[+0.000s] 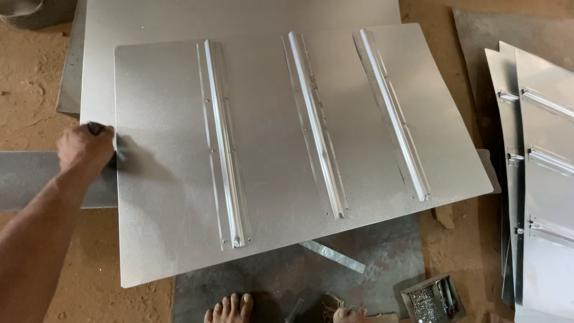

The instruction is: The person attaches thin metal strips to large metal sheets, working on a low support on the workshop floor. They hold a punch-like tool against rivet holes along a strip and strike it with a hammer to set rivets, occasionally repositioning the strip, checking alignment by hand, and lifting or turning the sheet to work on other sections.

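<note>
A large silvery metal sheet (161,173) lies flat in front of me, with three raised metal ribs (224,140) riveted along it. My left hand (85,149) grips the sheet's left edge, fingers curled around it. My right hand is out of view. My bare feet (230,309) show at the bottom edge.
More plain sheets (239,18) lie under and behind the ribbed one. A stack of similar ribbed panels (541,179) stands at the right. A small open box of rivets (431,299) sits on the sandy floor at lower right. A grey metal bar (36,176) lies left.
</note>
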